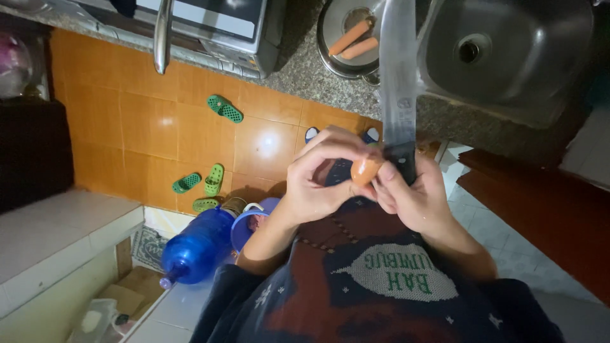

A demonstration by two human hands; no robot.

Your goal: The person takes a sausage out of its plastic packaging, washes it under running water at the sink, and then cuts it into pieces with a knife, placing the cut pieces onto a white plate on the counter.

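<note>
The left hand (318,174) curls its fingers around a short orange carrot piece (366,170), pinching it between fingertips and thumb. The right hand (413,194) is closed on the dark handle of a large knife (398,76); its thumb rests against the carrot piece, just beside the left fingertips. The two hands touch at the carrot piece, held in front of the person's chest.

The knife blade — broad, pale steel — extends away from the hands, up the frame, and crosses in front of the counter edge and sink rim.

Beyond the blade tip, a round metal bowl (333,38) stands on the speckled stone counter (305,73). Two whole carrots (353,39) lie in it, side by side. A steel sink (508,51) sits just beside the bowl, drain visible.

A metal appliance (222,28) occupies the counter on the other side of the bowl.

On the orange tiled floor (152,127) lie several green slippers (213,181) — one of them well apart from the rest. A blue water jug (197,248) lies nearer the person, touching a blue bucket (244,228).
</note>
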